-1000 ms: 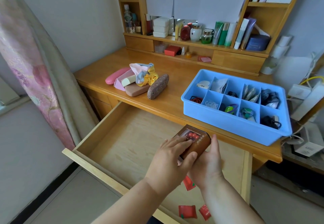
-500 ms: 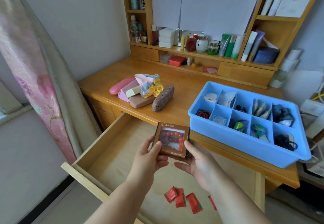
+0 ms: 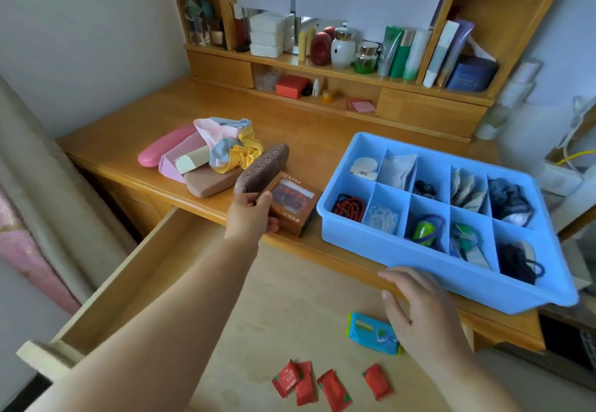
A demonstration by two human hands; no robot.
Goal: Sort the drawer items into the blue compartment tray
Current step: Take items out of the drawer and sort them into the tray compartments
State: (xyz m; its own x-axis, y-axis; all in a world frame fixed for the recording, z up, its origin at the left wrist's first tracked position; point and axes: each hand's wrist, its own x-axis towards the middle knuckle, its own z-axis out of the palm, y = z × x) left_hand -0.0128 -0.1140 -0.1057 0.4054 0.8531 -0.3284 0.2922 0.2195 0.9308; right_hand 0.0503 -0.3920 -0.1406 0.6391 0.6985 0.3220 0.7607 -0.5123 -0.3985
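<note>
**Inspector:** Box [image 3: 292, 206], brown with a clear window showing red beads: it sits at centre frame, at the desk's [image 3: 322, 124] front edge, between the speckled case [image 3: 263, 171] and the tray [image 3: 451, 269]. Left hand [image 3: 250, 218] grips its near left corner, thumb on top. I cannot tell whether the box is fully set down or partly carried.

**Clerk:** And the right hand?

**Inspector:** Right hand [image 3: 419, 308] holds nothing, fingers loosely spread, low right of centre, just below the tray's front wall and above the open drawer [image 3: 145, 282]. Contact with the tray cannot be confirmed.

**Clerk:** Tray condition?

**Inspector:** Ten compartments, all appear occupied. The tray's right corner overhangs the desk edge at lower right.

**Clerk:** Risks?

**Inspector:** Three, in my judgement. First, the box looks larger than any compartment; forcing it in would likely leave it tilted on the dividers. Second, it sits near the desk lip; a loose release could drop it into the drawer. Third, a knock from the right hand could shift the overhanging tray off the edge.

**Clerk:** Outstanding items?

**Inspector:** A blue packet [image 3: 372, 332] and four red sachets [image 3: 332, 386] lie in the drawer, lower centre, unsorted.
</note>
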